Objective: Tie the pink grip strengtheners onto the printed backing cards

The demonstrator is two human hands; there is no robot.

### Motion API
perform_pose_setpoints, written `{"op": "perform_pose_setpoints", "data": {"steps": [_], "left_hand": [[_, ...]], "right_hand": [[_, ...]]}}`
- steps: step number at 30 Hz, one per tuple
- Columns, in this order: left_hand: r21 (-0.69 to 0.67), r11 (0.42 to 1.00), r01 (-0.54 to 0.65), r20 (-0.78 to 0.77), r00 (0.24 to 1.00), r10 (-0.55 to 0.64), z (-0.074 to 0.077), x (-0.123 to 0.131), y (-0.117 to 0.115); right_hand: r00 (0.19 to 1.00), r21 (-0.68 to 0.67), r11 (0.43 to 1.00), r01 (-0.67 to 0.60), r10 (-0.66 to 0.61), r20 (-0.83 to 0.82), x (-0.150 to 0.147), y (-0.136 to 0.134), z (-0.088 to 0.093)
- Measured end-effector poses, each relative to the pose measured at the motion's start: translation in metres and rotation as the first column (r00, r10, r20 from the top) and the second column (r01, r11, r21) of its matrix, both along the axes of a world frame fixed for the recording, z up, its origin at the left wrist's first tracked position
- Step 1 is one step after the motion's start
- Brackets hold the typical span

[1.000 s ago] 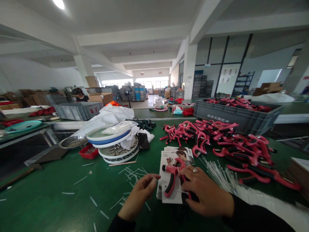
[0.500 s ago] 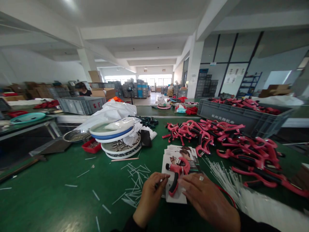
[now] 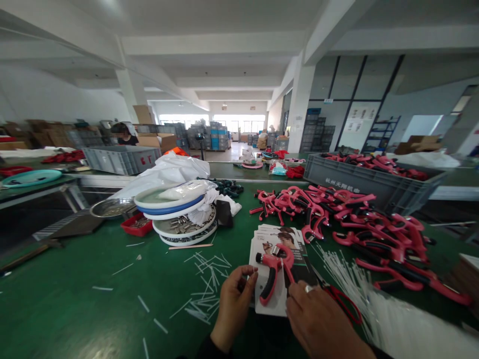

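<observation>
In front of me a pink-and-black hand tool [image 3: 270, 279] with a C-shaped head lies on a stack of printed cards [image 3: 301, 253]. A thin white tie shows at the tool's head. My left hand [image 3: 235, 298] is closed in a pinch at the left edge of the cards; what its fingertips hold is too small to make out. My right hand [image 3: 318, 319], with a ring on one finger, is closed at the lower end of the tool's pink handle. Its fingertips are hidden. Red-handled scissors [image 3: 346, 305] lie right beside this hand.
More pink-and-black tools [image 3: 359, 214] are heaped at right, before a grey crate [image 3: 348, 182]. White cable ties [image 3: 348, 271] lie at lower right. Cut tie ends [image 3: 205, 294] litter the left side. Stacked trays [image 3: 183, 227] and a red tray [image 3: 136, 227] stand behind.
My right hand has moved down off the tool's head to its lower handle, with fingers more curled, uncovering the scissors. My left hand has drawn slightly left. The tool still lies on the cards.
</observation>
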State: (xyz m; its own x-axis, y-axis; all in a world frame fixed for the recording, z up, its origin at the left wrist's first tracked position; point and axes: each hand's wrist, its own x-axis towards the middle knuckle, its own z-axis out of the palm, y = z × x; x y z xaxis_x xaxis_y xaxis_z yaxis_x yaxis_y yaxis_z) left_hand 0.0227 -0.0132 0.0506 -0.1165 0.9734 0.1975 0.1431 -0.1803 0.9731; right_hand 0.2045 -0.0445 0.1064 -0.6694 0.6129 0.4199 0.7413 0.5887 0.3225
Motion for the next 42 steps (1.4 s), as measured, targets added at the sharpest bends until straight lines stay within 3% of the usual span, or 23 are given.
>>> {"op": "perform_pose_setpoints", "data": {"steps": [5, 11, 14, 16, 19, 22, 25, 28, 35, 42], "left_hand": [[0.059, 0.998, -0.034, -0.046, 0.998, 0.037, 0.001, 0.004, 0.0], [0.081, 0.996, -0.032, -0.048, 0.998, 0.036, 0.0, 0.008, -0.002], [0.12, 0.992, -0.044, -0.056, 0.997, 0.051, 0.001, 0.007, -0.002], [0.152, 0.987, -0.049, -0.066, 0.996, 0.06, 0.002, 0.006, -0.001], [0.217, 0.976, -0.019, -0.104, 0.994, 0.042, 0.005, 0.003, 0.001], [0.298, 0.952, 0.069, -0.178, 0.984, -0.016, 0.007, -0.002, 0.003], [0.33, 0.927, 0.179, -0.287, 0.954, -0.082, 0.012, -0.009, 0.004], [0.312, 0.925, 0.215, -0.454, 0.889, -0.054, 0.019, -0.012, 0.002], [0.329, 0.915, 0.232, -0.607, 0.795, 0.017, 0.025, -0.007, 0.001], [0.453, 0.858, 0.242, -0.537, 0.842, 0.047, 0.02, -0.007, 0.006]], "right_hand": [[0.997, 0.12, 0.991, -0.064, 0.067, -0.024, -0.012, -0.009, -0.011], [0.996, 0.133, 0.988, -0.081, 0.084, -0.018, -0.02, -0.003, 0.011], [0.997, -0.033, 0.999, -0.026, 0.024, -0.067, -0.013, 0.019, 0.025], [0.983, -0.26, 0.964, -0.056, 0.008, -0.183, -0.008, 0.033, 0.031], [0.896, -0.528, 0.827, -0.194, -0.07, -0.438, -0.005, 0.041, 0.034], [0.778, -0.609, 0.733, -0.302, -0.179, -0.602, -0.005, 0.038, 0.024], [0.655, -0.612, 0.715, -0.338, -0.288, -0.699, -0.005, 0.035, 0.006], [0.563, -0.579, 0.751, -0.317, -0.342, -0.752, -0.003, 0.035, -0.009], [0.595, -0.599, 0.721, -0.349, -0.324, -0.736, -0.004, 0.033, -0.001], [0.637, -0.626, 0.71, -0.322, -0.326, -0.698, -0.005, 0.035, -0.001]]}}
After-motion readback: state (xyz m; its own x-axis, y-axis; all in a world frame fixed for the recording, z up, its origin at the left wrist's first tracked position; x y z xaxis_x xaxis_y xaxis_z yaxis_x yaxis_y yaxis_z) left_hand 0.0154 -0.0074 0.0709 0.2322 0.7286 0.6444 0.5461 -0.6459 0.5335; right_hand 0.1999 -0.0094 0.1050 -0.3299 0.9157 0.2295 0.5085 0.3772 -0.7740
